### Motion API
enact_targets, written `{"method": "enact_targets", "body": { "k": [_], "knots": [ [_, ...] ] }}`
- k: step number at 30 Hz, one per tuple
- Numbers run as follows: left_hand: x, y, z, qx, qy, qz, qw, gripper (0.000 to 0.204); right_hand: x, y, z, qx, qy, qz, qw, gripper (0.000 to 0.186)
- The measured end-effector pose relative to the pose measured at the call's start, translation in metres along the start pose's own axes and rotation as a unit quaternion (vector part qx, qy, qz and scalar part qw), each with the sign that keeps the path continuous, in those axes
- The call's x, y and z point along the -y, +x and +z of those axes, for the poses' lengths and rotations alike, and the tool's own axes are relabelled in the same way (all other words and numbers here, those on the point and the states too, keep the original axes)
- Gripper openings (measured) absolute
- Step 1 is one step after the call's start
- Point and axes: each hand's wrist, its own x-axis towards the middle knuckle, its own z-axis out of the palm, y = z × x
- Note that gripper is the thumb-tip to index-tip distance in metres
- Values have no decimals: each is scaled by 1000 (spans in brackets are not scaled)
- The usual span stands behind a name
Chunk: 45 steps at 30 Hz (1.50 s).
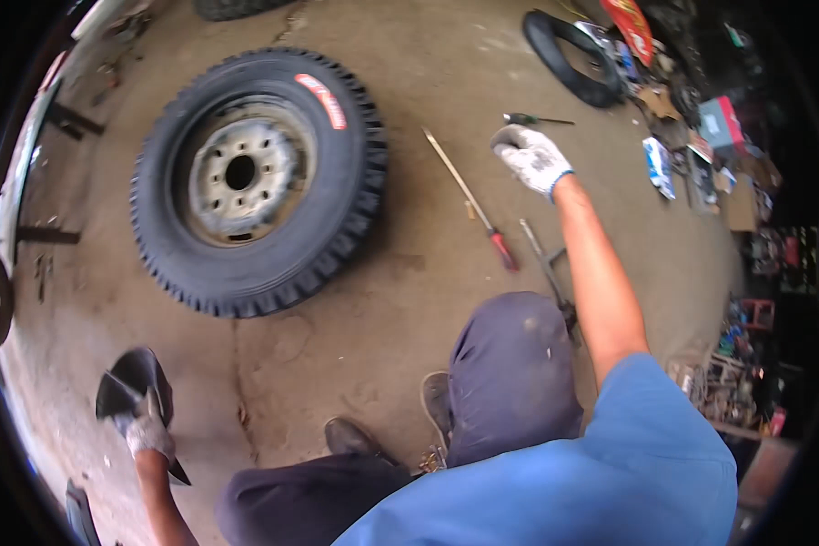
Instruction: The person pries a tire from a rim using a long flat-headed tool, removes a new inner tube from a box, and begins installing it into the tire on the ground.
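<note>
At the lower left, my gloved left hand (149,431) is closed round a curved black rubber flap (123,391), holding it off to the side of my knee. My right arm reaches forward, and its gloved hand (531,158) has curled fingers; whatever lies inside them is hidden. Just beyond those fingers a screwdriver (541,119) with a dark green handle lies on the floor. A big black tire (337,196) on a worn steel wheel rim (217,187) lies flat at the left of centre. Between tire and right arm is a long pry bar (469,196) with a red handle.
A dark metal tool (546,259) lies beside my right knee. At the far right are a black inner tube (564,64), boxes (721,126) and piled clutter. Part of another tire (237,7) shows at the top. Small metal parts (432,458) sit by my shoes.
</note>
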Motion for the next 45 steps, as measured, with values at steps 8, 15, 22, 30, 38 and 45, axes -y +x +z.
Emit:
{"method": "enact_targets", "body": {
  "k": [8, 15, 22, 30, 38, 45],
  "knots": [
    [-140, 20, 36, 91, -1, 55, 994, 108, -220, -29, 121, 28, -221, 79, 972, 24],
    [-157, -31, -102, -105, -79, 295, 947, 44, -197, -50, 135, -7, -232, 76, 970, 33],
    [-260, -27, -237, -464, -236, 378, 765, 117, -109, -91, 130, 63, -304, 107, 944, 81],
    [-263, -18, -243, -378, -238, 366, 816, 115, -85, -123, 121, 105, -75, 132, 983, 76],
    [-236, -30, -244, -346, -255, 405, 807, 111, 125, -63, -162, 115, -55, -56, 990, 41],
    [-232, -34, -251, -326, -280, 436, 790, 108, 397, 27, -202, 243, -391, -365, 809, 38]
  ]
}}
